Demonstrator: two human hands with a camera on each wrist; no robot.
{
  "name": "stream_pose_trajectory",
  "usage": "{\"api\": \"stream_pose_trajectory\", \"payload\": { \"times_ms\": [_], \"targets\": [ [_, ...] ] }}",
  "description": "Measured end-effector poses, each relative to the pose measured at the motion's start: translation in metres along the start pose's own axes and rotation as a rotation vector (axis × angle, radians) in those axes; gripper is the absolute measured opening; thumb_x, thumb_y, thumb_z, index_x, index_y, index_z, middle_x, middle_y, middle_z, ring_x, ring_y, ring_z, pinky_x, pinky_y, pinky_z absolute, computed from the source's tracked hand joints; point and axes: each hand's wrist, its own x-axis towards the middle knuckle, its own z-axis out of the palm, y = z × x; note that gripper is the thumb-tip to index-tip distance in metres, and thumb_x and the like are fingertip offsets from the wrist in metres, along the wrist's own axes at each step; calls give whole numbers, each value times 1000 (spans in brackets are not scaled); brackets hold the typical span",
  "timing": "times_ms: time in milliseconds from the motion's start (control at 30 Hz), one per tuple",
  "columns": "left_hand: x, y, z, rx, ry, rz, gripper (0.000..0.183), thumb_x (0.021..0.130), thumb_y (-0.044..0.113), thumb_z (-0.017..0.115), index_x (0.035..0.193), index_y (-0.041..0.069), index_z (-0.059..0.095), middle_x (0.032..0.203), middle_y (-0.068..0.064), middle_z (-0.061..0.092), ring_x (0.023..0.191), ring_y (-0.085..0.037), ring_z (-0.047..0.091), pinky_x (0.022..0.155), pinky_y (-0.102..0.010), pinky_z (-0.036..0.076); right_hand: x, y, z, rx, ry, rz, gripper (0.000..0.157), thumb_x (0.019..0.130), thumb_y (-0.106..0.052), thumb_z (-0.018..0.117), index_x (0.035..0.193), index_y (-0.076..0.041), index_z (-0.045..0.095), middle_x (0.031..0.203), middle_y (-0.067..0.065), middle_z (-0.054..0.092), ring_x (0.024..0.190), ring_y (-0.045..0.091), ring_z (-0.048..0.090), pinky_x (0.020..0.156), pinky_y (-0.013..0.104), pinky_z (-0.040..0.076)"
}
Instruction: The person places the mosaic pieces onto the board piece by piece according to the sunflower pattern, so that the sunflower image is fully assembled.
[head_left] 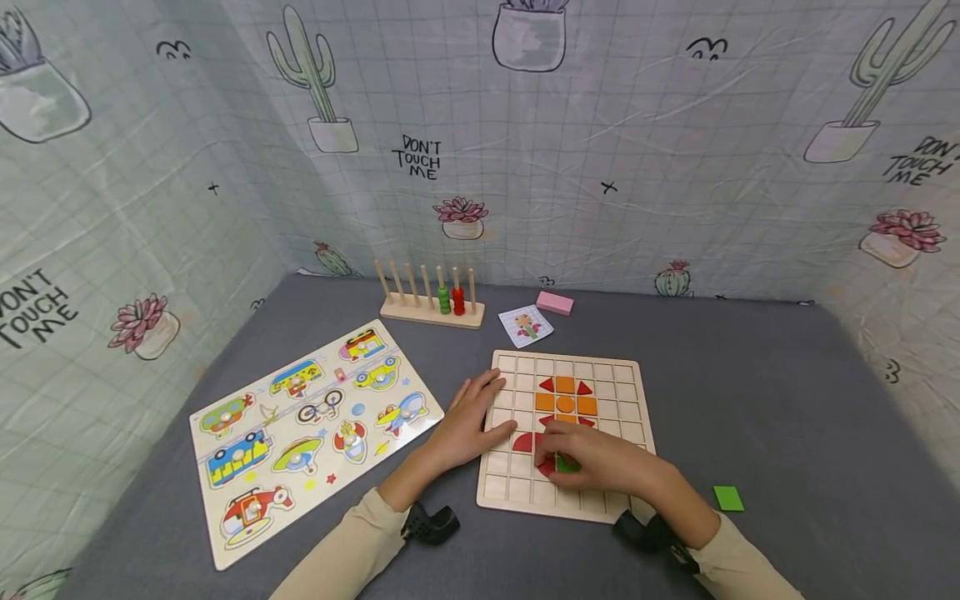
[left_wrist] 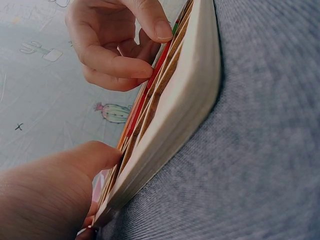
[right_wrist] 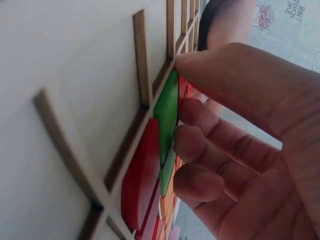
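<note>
A wooden grid board (head_left: 498,492) carries flat coloured pieces. My left hand (head_left: 467,425) rests on its left edge, fingers extended and thumb on the grid, as the left wrist view also shows. Over the lower middle cells, my right hand (head_left: 600,457) is bent down, its thumb and fingertips about a red piece (head_left: 546,467) lying in the grid. Beside that piece is a green square (right_wrist: 167,117), with more red pieces (right_wrist: 140,175) past it. Orange squares round an orange circle (head_left: 565,404), with red triangles (head_left: 584,388) at the corners, fill upper cells, partly hidden by my right hand.
A loose green square (head_left: 727,498) lies right of the board. Behind are a pattern card (head_left: 527,326), a pink block (head_left: 555,302) and a peg stand (head_left: 431,314) with green and red beads. A vehicle puzzle board (head_left: 315,442) lies at left.
</note>
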Motion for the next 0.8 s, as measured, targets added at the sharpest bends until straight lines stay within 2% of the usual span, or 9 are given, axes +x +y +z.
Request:
{"api": "stream_pose_trajectory", "payload": {
  "times_ms": [200, 367, 567, 800],
  "targets": [
    [0, 0, 0, 5, 0, 5, 69, 93, 34, 64, 148, 1, 39, 156, -14, 30, 145, -29, 25, 121, -47, 10, -5, 0, -2, -16, 18, -4, 11, 89, -15, 70, 100, -16, 70, 100, -8, 58, 108, 16, 56, 97, 35, 50],
    [0, -1, 1, 10, 1, 1, 69, 92, 35, 64, 148, 2, 39, 156, -13, 30, 146, -30, 24, 121, -47, 10, -14, 2, -7, 10, 47, -19, 13, 90, -16, 69, 103, -16, 72, 101, -8, 59, 94, 10, 53, 84, 27, 51],
    [0, -1, 1, -3, 0, 5, 70, 92, 34, 64, 148, 2, 38, 156, -13, 29, 146, -30, 24, 121, -47, 9, -29, 18, -15, 118, 69, -54, 9, 92, -12, 67, 98, -16, 72, 96, -7, 59, 84, 7, 51, 73, 23, 51],
    [0, 0, 0, -9, 1, 8, 70, 92, 33, 64, 148, 1, 38, 156, -13, 29, 146, -30, 23, 121, -47, 10, -52, 39, -29, 161, 152, -85, 8, 91, -10, 68, 98, -13, 71, 97, 0, 63, 78, 11, 52, 62, 23, 49]
  ]
}}
